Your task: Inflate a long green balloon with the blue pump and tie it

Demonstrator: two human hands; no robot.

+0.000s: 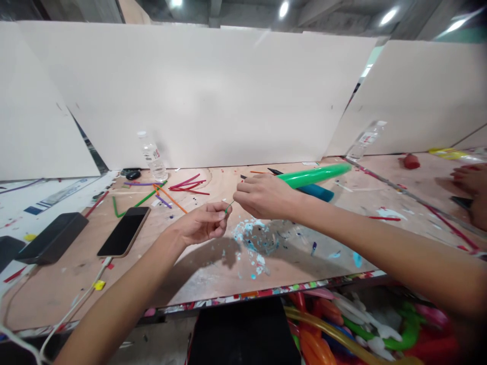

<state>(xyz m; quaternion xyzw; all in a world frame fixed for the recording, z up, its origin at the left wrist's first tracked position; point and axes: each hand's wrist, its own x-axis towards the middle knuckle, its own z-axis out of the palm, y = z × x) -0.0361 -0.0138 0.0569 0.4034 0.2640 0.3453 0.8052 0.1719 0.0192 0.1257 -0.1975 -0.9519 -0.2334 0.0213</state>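
Both hands are raised over the middle of the table. My left hand (205,223) pinches a small green end of a balloon between thumb and fingers. My right hand (258,195), back toward the camera, has its fingers curled close to the left fingertips, and a thin green strand (230,205) stretches between the two. A long inflated green balloon (315,175) extends to the right from behind my right hand; whether it joins the strand is hidden. Beneath it lies a blue balloon (317,192).
Thin uninflated balloons (188,187), a phone (124,232), a black box (53,238) and a bottle (152,157) are at left. Another bottle (366,142) leans at right, near another person's hand (470,177). Many balloons (353,324) lie below the table edge.
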